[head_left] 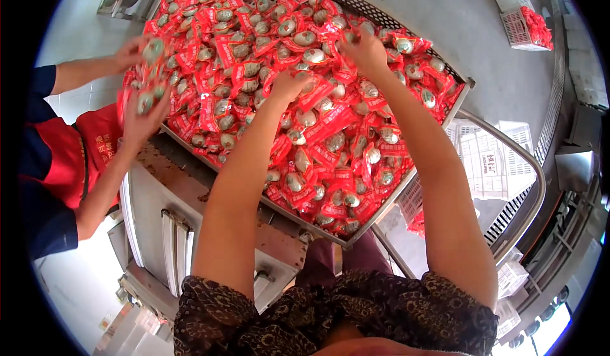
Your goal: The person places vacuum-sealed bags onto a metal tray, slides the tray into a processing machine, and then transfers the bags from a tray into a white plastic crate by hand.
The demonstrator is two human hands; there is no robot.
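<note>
A heap of packaged eggs [307, 118], greenish-grey eggs in red and clear plastic packets, covers a large metal tray [407, 177]. My left hand [290, 87] is over the middle of the heap, fingers curled down on a red egg packet; its fingertips are partly hidden. Farther off and to the right, my right hand [368, 52] has its thumb and fingers closed about another packaged egg [349, 36]. Both my forearms reach across the near part of the heap.
At the left a co-worker in a red apron [96, 141] holds several egg packets [152, 51] over the tray's edge. A bent metal rail [540, 187] runs along the right. White crates [495, 159] stand on the floor beyond it; another crate [518, 28] holds red packets.
</note>
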